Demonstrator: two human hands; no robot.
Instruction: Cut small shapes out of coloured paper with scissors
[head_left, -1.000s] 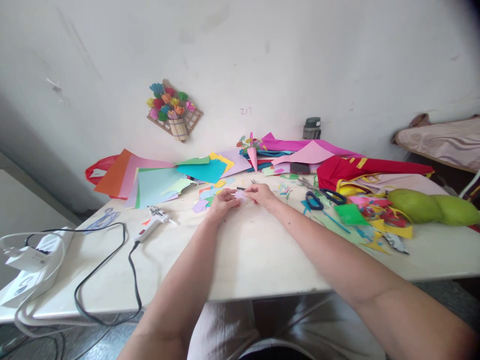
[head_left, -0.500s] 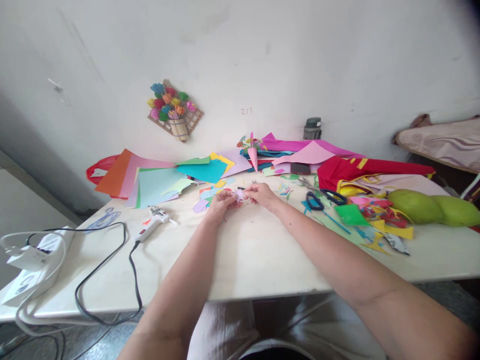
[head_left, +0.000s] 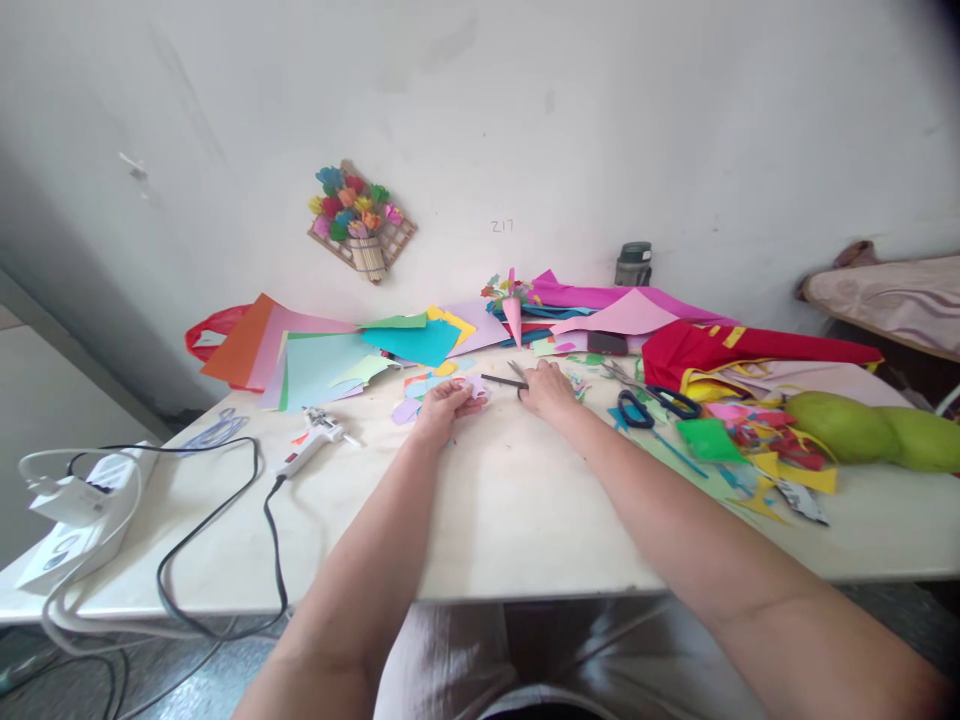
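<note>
My left hand pinches a small lilac paper piece between thumb and fingers, just above the table. Its lower edge is partly covered by the fingers. To the right, my right hand rests low at the tabletop with curled fingers on a small pair of scissors. The blades point away and to the left, while most of the handles are hidden under the hand. A thin black stick lies between the two hands, its right end against the scissors. Round lilac paper pieces lie left of my left hand.
A white glue gun with a black cord lies on the left, near a white power strip. Coloured paper sheets cover the back. Larger scissors, paper scraps and green cushion-like shapes are at right.
My right hand has left the lilac paper and moved right and down onto the small scissors. My left hand keeps the paper. The whole view has shifted slightly.
</note>
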